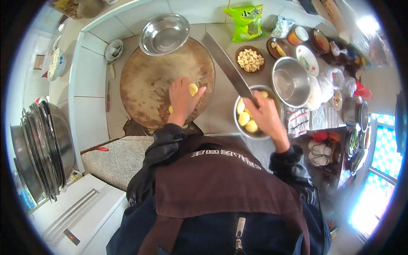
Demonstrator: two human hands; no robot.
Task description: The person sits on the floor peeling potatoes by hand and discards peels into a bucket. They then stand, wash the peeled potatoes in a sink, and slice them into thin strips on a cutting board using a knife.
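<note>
My left hand (182,99) lies palm down on a round wooden chopping board (143,79), curled over peeled yellow potato pieces. One potato piece (193,89) shows between its fingers and thumb; another (171,109) peeks out at the wrist side. The hand hides whatever else is under it. In my right hand (266,116) is the handle of a long, broad kitchen knife (228,63), its blade pointing up and left, away from me. That hand is above a steel bowl (236,119) holding several peeled potatoes (244,118), partly covering it.
A shiny steel bowl (164,33) rests at the board's far edge. Behind the knife are a dish of peeled garlic cloves (250,60) and a green packet (247,24). A deep steel pot (290,81) stands right of them. Folded cloths (297,121) lie near the counter's right end.
</note>
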